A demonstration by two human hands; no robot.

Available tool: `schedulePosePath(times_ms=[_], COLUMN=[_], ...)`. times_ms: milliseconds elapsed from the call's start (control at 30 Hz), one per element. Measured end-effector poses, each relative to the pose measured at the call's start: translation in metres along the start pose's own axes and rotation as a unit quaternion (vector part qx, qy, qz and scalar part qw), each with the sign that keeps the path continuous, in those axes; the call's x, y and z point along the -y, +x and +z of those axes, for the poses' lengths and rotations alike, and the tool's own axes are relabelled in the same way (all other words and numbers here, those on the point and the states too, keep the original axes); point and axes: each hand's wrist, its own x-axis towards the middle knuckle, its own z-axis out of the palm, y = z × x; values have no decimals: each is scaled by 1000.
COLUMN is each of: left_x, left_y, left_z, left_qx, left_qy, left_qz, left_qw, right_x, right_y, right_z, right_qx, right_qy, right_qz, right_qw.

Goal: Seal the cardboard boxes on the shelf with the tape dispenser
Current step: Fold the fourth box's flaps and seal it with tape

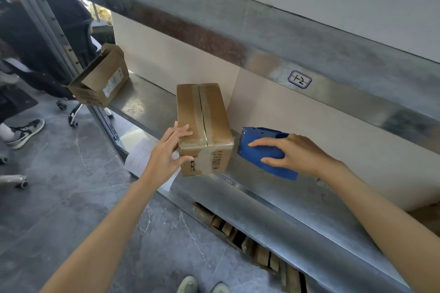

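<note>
A closed cardboard box (pixel 209 116) lies on the metal shelf (pixel 297 200), with clear tape along its top seam and over its near end. My left hand (pixel 169 150) grips its near left corner, fingers on the top and thumb on the front face. To the right of the box sits a blue tape dispenser (pixel 264 150) on the shelf. My right hand (pixel 292 152) holds it from the right, fingers curled over its side. A second cardboard box (pixel 102 81) with open flaps lies tipped on its side at the shelf's far left end.
An upper shelf beam (pixel 309 54) with a label marked 1-2 hangs overhead. A paper sheet (pixel 142 157) lies at the shelf's front edge. More cartons (pixel 257 245) sit on the level below. A person's shoe (pixel 23 132) and office chair wheels (pixel 71 116) are on the floor at left.
</note>
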Motion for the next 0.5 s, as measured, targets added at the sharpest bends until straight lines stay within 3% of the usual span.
schedulePosePath(times_ms=[500], left_x=[-1], left_y=[-1], left_z=[0], left_qx=[-6], left_qy=[13], left_qz=[-10], left_qw=[1000], right_x=[17], right_y=[28], right_z=[41], right_qx=[-5], right_qy=[-180], right_qz=[-10], right_qw=[984])
